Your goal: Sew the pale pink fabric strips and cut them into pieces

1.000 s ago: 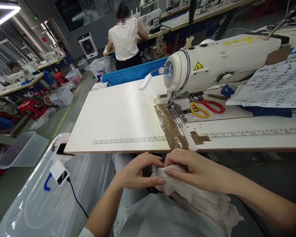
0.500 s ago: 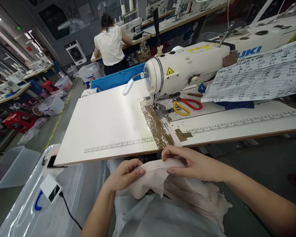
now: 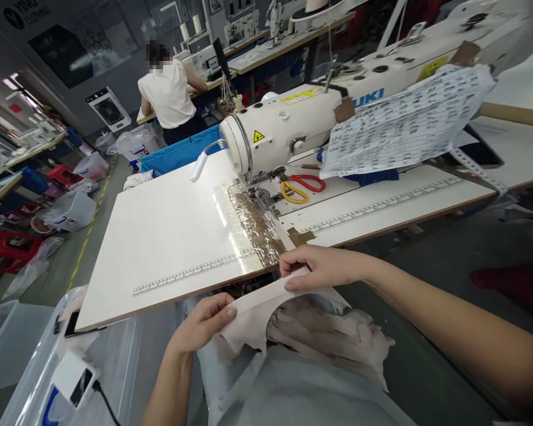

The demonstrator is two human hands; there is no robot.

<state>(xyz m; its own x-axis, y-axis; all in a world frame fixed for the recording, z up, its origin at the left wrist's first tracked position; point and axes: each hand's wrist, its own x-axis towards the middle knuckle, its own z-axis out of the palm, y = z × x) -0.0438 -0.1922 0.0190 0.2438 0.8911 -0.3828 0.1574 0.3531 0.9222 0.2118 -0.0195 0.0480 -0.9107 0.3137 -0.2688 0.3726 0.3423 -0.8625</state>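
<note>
A pale pinkish piece of fabric (image 3: 260, 309) is stretched between my two hands, just below the front edge of the sewing table (image 3: 160, 231). My left hand (image 3: 204, 322) pinches its left end between thumb and fingers. On the upper right end, my right hand (image 3: 313, 269) is closed, thumb on top and fingers curled behind. More thin, crumpled fabric (image 3: 337, 343) hangs below and lies over my lap. Beyond my hands stands a white sewing machine (image 3: 275, 124), with a narrow light strip (image 3: 281, 231) running from its needle area toward my right hand.
Scissors with red and yellow handles (image 3: 299, 188) lie beside the needle. A sheet of handwritten paper (image 3: 391, 127) hangs at the machine's right. Left of me, a clear plastic bin (image 3: 128, 355) bears a white device (image 3: 74, 378) with a cable. A person in white (image 3: 169, 97) works farther back.
My hands have drawn the fabric straighter, its top edge now taut between them. The right hand's grip is closer on the edge. The whole view has turned somewhat to the right.
</note>
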